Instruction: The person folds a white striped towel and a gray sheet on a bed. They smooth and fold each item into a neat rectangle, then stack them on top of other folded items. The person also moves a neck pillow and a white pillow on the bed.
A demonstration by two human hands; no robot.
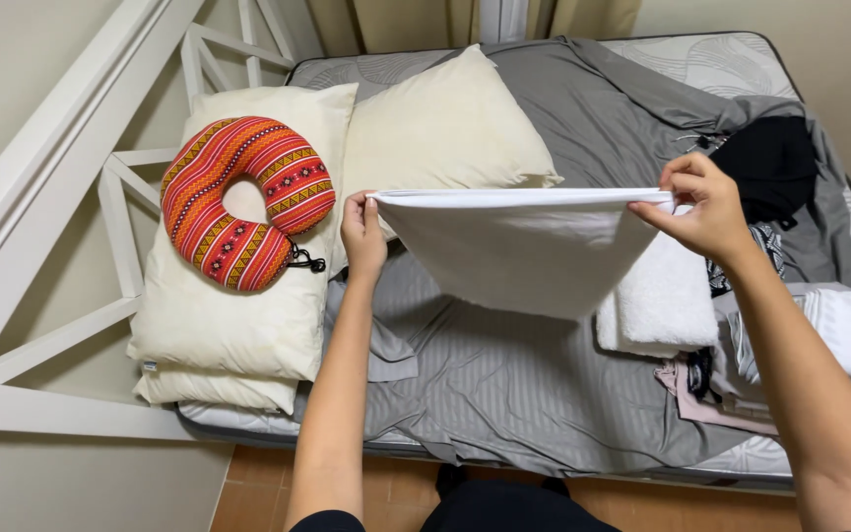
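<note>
STEP: white cloth (524,246) held stretched above bed (504,384) | HANDS: left hand (362,234), right hand (703,205) each pinching an upper corner | NEXT (judged): needs even tension, corners level.

No packages, signs or screens show. The one label is a small tag (151,366), pale with a bluish mark, at about eight o'clock in the view. It sits on the near left corner of the upper cream pillow (238,315) in the stack on the bed's left side. It is too small to make out further.
</note>
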